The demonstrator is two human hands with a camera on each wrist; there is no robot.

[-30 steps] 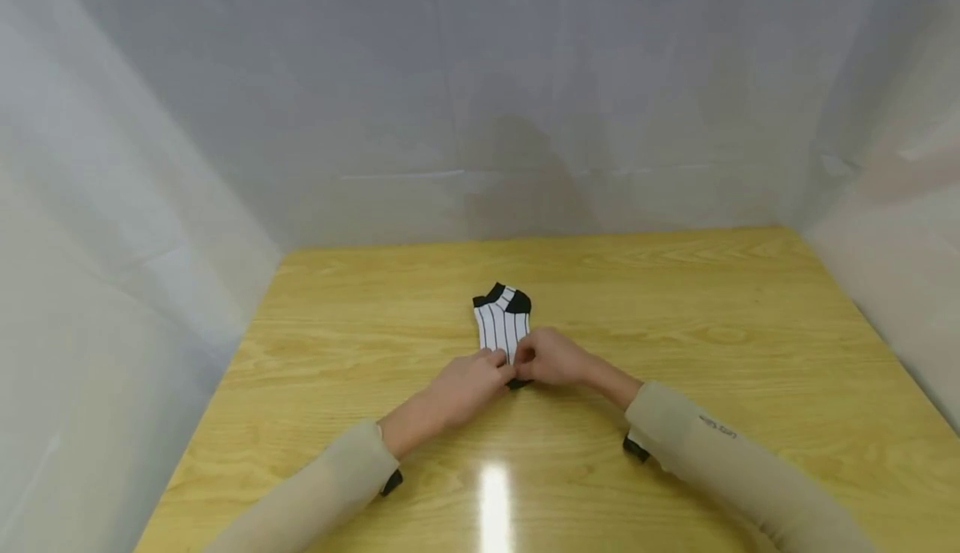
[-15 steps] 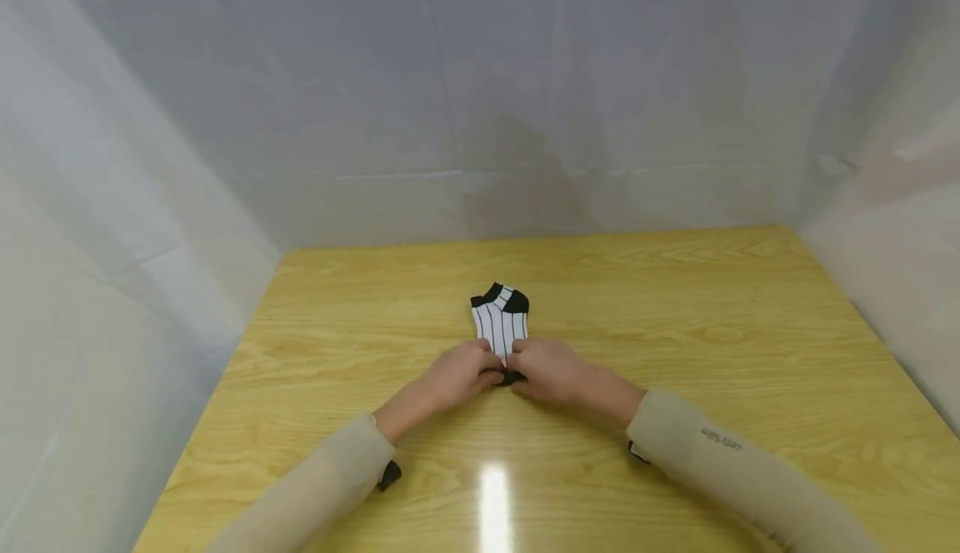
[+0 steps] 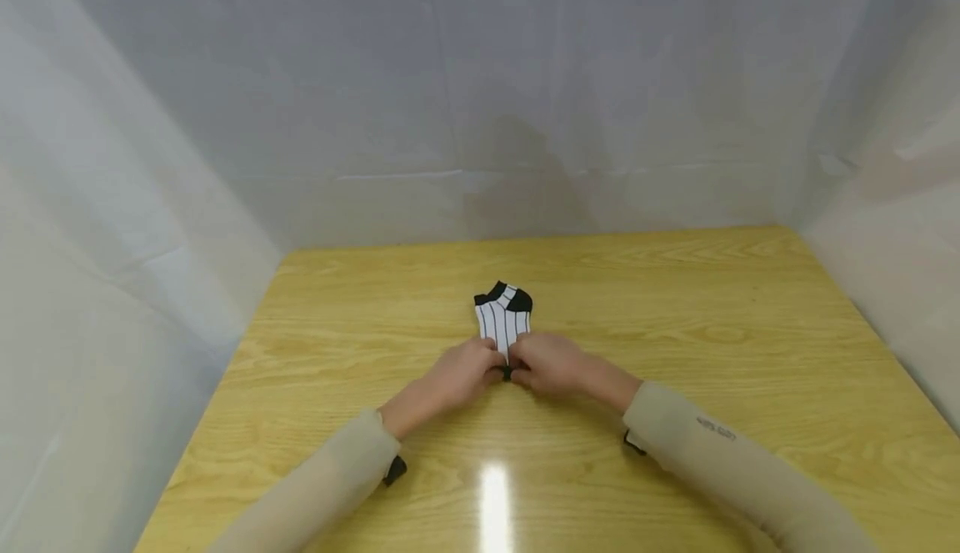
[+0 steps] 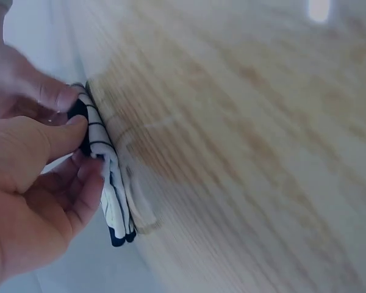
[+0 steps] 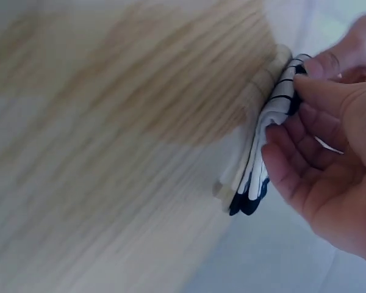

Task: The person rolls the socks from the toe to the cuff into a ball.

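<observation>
A white sock with thin black stripes and black heel and cuff (image 3: pixel 504 320) lies folded on the wooden table (image 3: pixel 675 303), its far end pointing away from me. My left hand (image 3: pixel 467 374) pinches the near end of the sock (image 4: pixel 104 165) between thumb and fingers. Opposite it, my right hand (image 3: pixel 546 364) pinches the same near end of the sock (image 5: pixel 268 140). The two hands meet at the sock's near edge, which they hide in the head view. Both arms wear beige sleeves.
White sheeting (image 3: pixel 480 103) walls the table at the back and on both sides. A light glare (image 3: pixel 493 503) shows on the tabletop near the front edge. Bare wood lies left and right of the sock.
Both hands have closed in on the sock's near end and moved slightly away from me, covering more of the sock. The sock's far end has stayed in place.
</observation>
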